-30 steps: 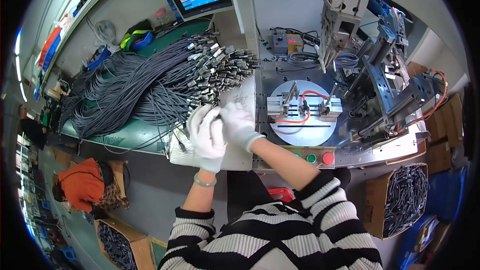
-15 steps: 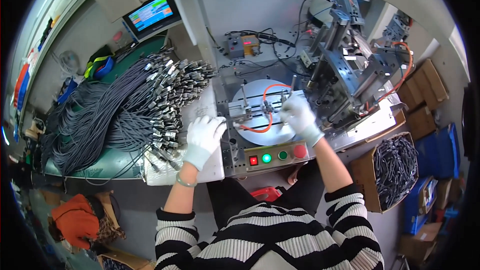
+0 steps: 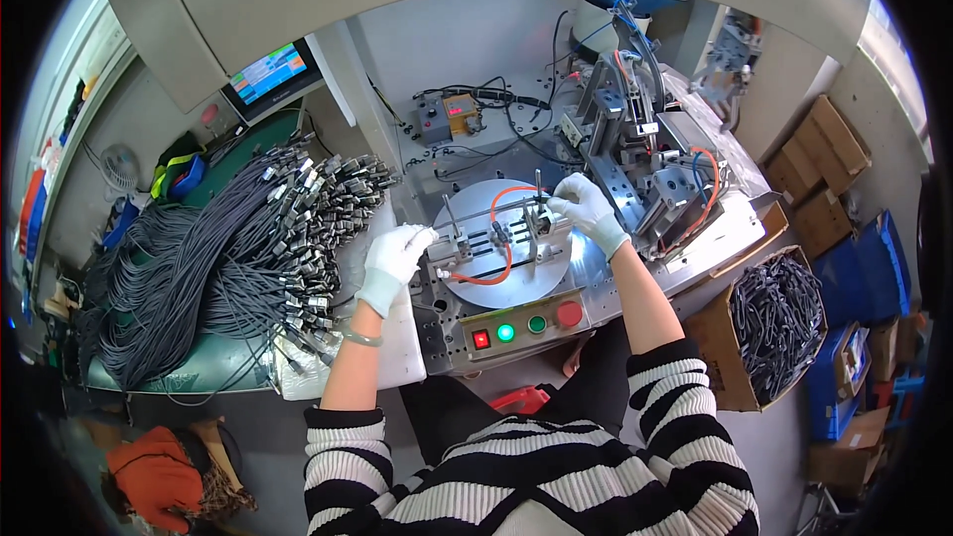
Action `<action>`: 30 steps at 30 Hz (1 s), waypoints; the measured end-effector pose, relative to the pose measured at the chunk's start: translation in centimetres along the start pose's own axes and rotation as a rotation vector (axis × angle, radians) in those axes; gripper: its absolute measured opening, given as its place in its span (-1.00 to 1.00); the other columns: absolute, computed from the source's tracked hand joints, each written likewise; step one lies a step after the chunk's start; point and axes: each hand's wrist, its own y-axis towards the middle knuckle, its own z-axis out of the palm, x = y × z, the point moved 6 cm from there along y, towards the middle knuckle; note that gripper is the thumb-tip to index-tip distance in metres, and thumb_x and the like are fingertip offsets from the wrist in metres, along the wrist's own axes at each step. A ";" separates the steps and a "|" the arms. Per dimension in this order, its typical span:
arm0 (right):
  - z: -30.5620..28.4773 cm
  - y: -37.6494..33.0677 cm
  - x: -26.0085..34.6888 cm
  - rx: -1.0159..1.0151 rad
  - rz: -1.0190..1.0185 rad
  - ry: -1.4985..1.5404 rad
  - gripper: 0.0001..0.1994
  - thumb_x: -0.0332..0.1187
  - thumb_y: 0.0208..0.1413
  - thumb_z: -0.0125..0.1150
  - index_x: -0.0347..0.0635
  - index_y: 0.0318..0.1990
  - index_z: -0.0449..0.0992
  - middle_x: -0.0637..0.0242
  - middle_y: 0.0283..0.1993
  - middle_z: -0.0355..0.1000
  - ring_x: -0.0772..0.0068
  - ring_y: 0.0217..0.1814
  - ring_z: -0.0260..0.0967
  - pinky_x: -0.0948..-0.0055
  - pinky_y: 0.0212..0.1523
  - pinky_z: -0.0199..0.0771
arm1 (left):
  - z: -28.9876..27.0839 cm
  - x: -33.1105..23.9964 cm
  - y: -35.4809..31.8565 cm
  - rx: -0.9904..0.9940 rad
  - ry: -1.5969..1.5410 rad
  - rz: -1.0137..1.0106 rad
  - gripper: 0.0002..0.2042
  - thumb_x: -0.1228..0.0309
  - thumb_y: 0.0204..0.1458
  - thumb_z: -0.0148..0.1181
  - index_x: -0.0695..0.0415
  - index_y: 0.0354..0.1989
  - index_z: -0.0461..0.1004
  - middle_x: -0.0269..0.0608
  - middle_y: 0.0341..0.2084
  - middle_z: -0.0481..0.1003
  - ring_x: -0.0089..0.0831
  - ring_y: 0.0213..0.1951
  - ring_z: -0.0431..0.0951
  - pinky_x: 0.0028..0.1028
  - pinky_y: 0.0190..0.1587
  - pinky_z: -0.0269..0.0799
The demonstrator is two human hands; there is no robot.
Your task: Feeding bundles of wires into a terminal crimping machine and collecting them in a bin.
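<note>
Crowding left hand [image 3: 395, 256]: cable pile [image 3: 228, 258] | right hand [image 3: 586, 208]: round fixture plate [image 3: 516, 273]

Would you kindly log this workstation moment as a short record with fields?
Left hand: white-gloved left hand at the left end of the fixture
Right hand: right hand pinching at the fixture's right end
Fixture base: round metal plate
On plate: orange cable
Front panel: button panel
Person's left: pile of grey cables
Person's right: cardboard box of cables

Grey cable [image 3: 496, 210], seemingly straight, across clamps [image 3: 501, 236] on round metal plate [image 3: 516, 283].
</note>
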 end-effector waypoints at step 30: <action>-4.7 -9.6 2.6 -0.124 0.268 0.059 -0.74 -0.22 0.06 0.23 -0.30 -0.36 0.50 0.42 -0.51 0.34 0.58 -0.48 0.19 0.62 -0.42 0.24 | -3.6 2.1 -4.2 0.128 -0.108 0.100 -0.75 0.25 0.03 0.20 0.21 -0.43 0.62 -0.20 -0.65 0.50 -0.32 -0.63 0.32 -0.43 -0.46 0.27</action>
